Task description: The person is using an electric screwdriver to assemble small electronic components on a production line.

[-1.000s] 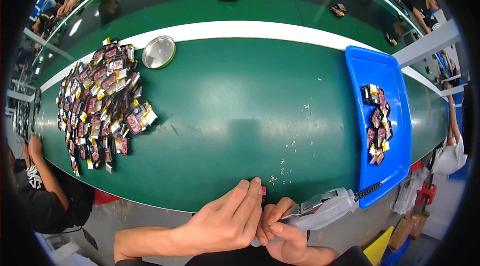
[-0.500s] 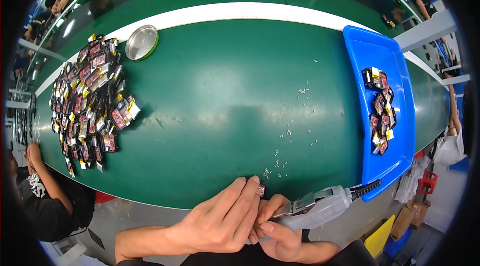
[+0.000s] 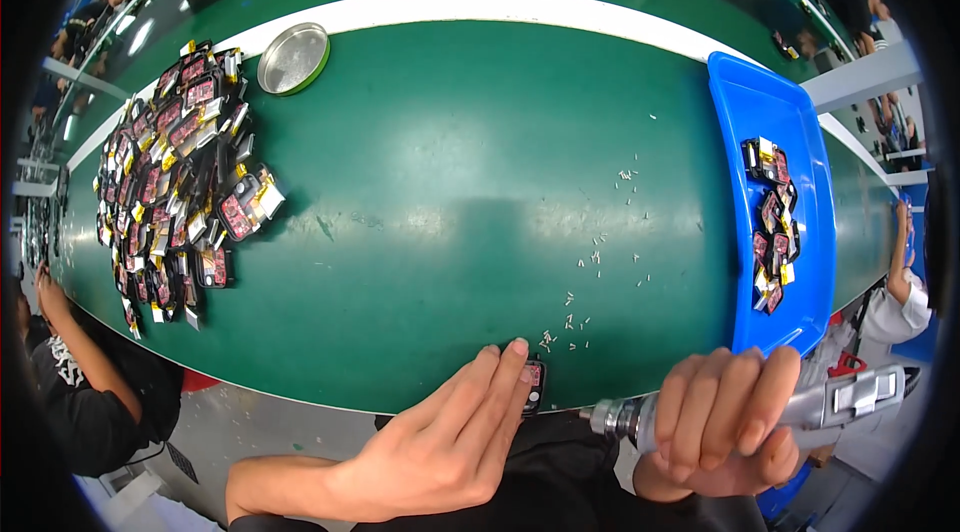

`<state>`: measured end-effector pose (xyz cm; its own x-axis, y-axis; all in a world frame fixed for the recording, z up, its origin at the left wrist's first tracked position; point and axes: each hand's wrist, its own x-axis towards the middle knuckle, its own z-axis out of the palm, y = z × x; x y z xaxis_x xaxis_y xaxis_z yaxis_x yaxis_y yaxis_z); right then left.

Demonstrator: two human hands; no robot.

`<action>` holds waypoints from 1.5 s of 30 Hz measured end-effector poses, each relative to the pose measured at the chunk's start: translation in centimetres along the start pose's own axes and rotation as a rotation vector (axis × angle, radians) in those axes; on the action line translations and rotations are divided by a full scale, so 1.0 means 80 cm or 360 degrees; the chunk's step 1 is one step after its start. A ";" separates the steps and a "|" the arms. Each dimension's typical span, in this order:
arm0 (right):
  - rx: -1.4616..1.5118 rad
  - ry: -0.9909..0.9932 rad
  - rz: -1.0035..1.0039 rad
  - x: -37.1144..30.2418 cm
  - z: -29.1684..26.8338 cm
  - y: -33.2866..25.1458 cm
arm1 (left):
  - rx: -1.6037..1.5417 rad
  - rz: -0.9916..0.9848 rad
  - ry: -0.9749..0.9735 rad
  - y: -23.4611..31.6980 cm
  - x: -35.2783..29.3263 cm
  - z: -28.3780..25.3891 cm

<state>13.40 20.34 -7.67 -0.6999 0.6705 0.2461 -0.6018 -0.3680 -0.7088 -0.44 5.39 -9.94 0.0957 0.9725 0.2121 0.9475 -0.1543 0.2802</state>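
My left hand [image 3: 440,437] rests at the near edge of the green table, its fingers long and close together over a small black-cased circuit board [image 3: 535,387]. Part of that board shows beyond the fingertips; the thumb is hidden. My right hand [image 3: 720,417] is wrapped round a grey electric screwdriver [image 3: 845,397]. The screwdriver lies nearly level, and its metal nose points left, toward the board but apart from it. Tiny pale slivers [image 3: 570,322], too small to name surely, are scattered on the table just beyond the board.
A large pile of similar boards [image 3: 165,192] covers the table's left side. Near it stands a round metal dish [image 3: 293,60] with a green outside. On the right, a blue tray [image 3: 738,232] holds several boards. Another person [image 3: 95,382] sits at the left.
My right hand has left the board and moved right, turning the screwdriver so its nose points left. The left hand stays on the board. The view has shifted slightly.
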 end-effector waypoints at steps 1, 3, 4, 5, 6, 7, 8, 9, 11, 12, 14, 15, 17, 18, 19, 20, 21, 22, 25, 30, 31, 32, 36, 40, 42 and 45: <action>-0.0095 -0.0009 0.0028 0.005 -0.002 0.002 | 0.0103 0.0064 -0.0033 -0.001 -0.001 0.001; -0.0236 -0.0037 0.0079 0.013 -0.003 0.004 | 0.0116 0.0062 -0.0031 0.000 0.000 -0.001; -0.0240 -0.0037 0.0086 0.012 -0.002 0.004 | 0.0133 0.0064 -0.0031 0.001 0.001 -0.001; -0.0181 0.0042 0.0118 0.011 -0.002 0.006 | 0.0131 0.0051 -0.0035 0.001 0.000 0.000; -0.0122 0.0122 0.0151 0.009 -0.002 0.008 | 0.0130 0.0047 -0.0013 0.001 0.000 0.001; -0.0119 0.0120 0.0164 0.009 -0.003 0.010 | 0.0129 0.0044 0.0009 0.001 0.000 0.003; -0.0133 0.0127 0.0169 0.009 -0.003 0.011 | 0.0127 0.0034 0.0008 0.001 0.000 0.004; -0.0148 0.0134 0.0173 0.009 -0.003 0.011 | 0.0119 0.0029 0.0048 0.002 0.000 0.005; -0.0165 0.0129 0.0176 0.009 -0.003 0.013 | 0.0110 0.0017 0.0085 0.001 0.000 0.006; -0.0184 0.0128 0.0171 0.009 -0.003 0.013 | 0.0113 0.0032 0.0076 0.000 0.000 0.005; -0.0233 0.0082 0.0171 0.015 -0.002 0.017 | 0.0112 0.0046 0.0069 -0.001 0.000 0.006; -0.0285 0.0037 0.0165 0.019 -0.002 0.018 | 0.0102 0.0044 0.0080 -0.001 0.000 0.007; -0.0286 -0.0066 0.0208 0.027 0.000 0.017 | 0.0092 0.0044 0.0091 -0.001 0.000 0.009; -0.0285 -0.0169 0.0247 0.030 0.001 0.017 | 0.0096 0.0048 0.0142 -0.001 0.000 0.011; -0.0273 -0.0174 0.0234 0.033 0.004 0.019 | 0.0101 0.0053 0.0193 0.000 0.000 0.012; -0.0266 -0.0175 0.0235 0.035 0.005 0.022 | 0.0106 0.0050 0.0188 -0.001 0.000 0.013; -0.0286 -0.0176 0.0257 0.037 0.007 0.026 | 0.0114 0.0053 0.0186 -0.002 0.000 0.014; -0.0307 -0.0177 0.0278 0.038 0.009 0.029 | 0.0124 0.0056 0.0185 -0.004 0.000 0.013; -0.0316 -0.0227 0.0324 0.039 0.012 0.023 | 0.0187 0.0104 0.0171 -0.006 0.001 0.011; -0.0326 -0.0184 0.0492 0.039 0.017 0.018 | 0.0311 0.0091 0.0082 0.000 0.000 -0.004; -0.0337 -0.0175 0.0444 0.034 0.015 0.021 | 0.0276 0.0082 0.0071 0.003 -0.001 -0.004; -0.0289 -0.0219 0.0411 0.033 0.014 0.024 | 0.0247 0.0073 0.0064 0.002 -0.003 -0.003; -0.0176 -0.0394 0.0340 0.039 0.007 0.024 | 0.0187 0.0113 0.0059 0.005 -0.006 -0.002; 0.0276 -0.0380 0.0114 0.029 -0.013 0.022 | 0.0041 0.0001 0.0053 -0.002 -0.015 -0.030; 0.0414 -0.0205 0.0022 0.013 -0.032 -0.001 | 0.0090 -0.0143 0.0236 -0.032 -0.022 -0.061; 0.0503 0.0125 -0.0092 -0.007 -0.054 -0.011 | 0.0596 -0.0568 0.0741 -0.114 -0.042 -0.124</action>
<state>16.01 23.08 -10.02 -0.6369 0.7391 0.2193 -0.7377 -0.5016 -0.4519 -12.44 1.77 -3.94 -0.3027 0.7639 0.5699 0.9462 0.3127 0.0834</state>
